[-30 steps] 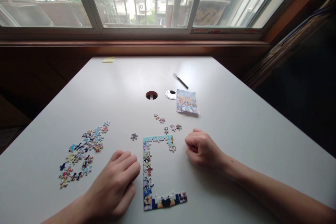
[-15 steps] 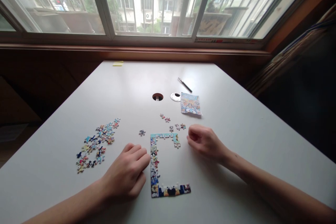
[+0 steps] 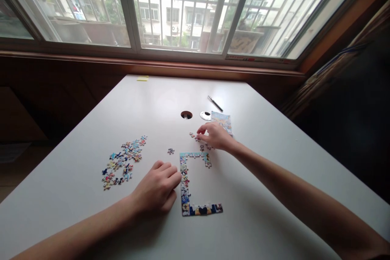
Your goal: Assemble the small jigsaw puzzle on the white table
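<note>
A partly joined jigsaw puzzle (image 3: pixel 185 189) lies flat on the white table, its left side joined to a top strip and a bottom strip. Against its left edge rests my left hand (image 3: pixel 158 187), closed with fingers curled under; whatever they may hold is hidden. Beyond the top strip, my right hand (image 3: pixel 213 135) reaches over the loose puzzle pieces, thumb and forefinger apart at a pinkish piece (image 3: pixel 197 138). Another loose piece (image 3: pixel 191 134) lies just left of those fingertips. Beneath the hand, a piece (image 3: pixel 209 146) is partly covered. One dark piece (image 3: pixel 171 151) sits alone.
A heap of loose pieces (image 3: pixel 122 162) spreads at the left. The picture sheet (image 3: pixel 221 118) lies partly behind my right hand. Near it are a pen (image 3: pixel 215 103), a metal ring cover (image 3: pixel 205 115) and a round table hole (image 3: pixel 186 115). A yellow note (image 3: pixel 142 78) marks the far edge.
My right hand has moved forward and left from beside the puzzle to the loose pieces, and its fingers have opened. My left hand stays by the puzzle's edge. The camera view has shifted slightly.
</note>
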Tool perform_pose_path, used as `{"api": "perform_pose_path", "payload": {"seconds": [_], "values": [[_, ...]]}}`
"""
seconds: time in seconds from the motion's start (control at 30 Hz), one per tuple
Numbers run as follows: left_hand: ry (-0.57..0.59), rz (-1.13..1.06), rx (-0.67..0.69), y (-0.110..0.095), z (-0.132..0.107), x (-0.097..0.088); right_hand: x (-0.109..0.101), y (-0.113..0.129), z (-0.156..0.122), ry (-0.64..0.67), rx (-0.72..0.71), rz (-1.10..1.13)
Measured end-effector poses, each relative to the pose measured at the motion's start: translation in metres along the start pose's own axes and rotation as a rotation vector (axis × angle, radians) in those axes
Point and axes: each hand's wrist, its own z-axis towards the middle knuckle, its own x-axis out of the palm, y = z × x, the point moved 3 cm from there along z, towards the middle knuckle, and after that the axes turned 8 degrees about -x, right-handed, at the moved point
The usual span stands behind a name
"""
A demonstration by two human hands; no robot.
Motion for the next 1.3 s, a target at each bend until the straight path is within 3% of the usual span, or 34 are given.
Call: {"api": "perform_pose_path", "payload": {"seconds": [0.4,0.67,0.83,0.97,1.17,1.3], "values": [[0.009,0.018,-0.001,0.0,0.0,0.0,0.012,0.028,0.022,0.061,-0.02,-0.065],[-0.004,0.009,0.002,0.001,0.0,0.002,0.028,0.083,0.019,0.19,-0.327,0.063],[0.006,0.014,0.0,0.001,-0.001,0.002,0.038,0.099,0.026,0.213,-0.333,0.07],[0.02,0.015,0.009,0.001,0.0,0.0,0.027,0.083,0.032,0.232,-0.308,0.088],[0.025,0.007,0.013,0.001,-0.001,0.001,-0.009,0.011,0.032,0.134,-0.048,0.009],[0.032,-0.014,0.01,0.001,0.0,0.002,-0.007,-0.005,0.023,0.139,-0.012,0.005]]}}
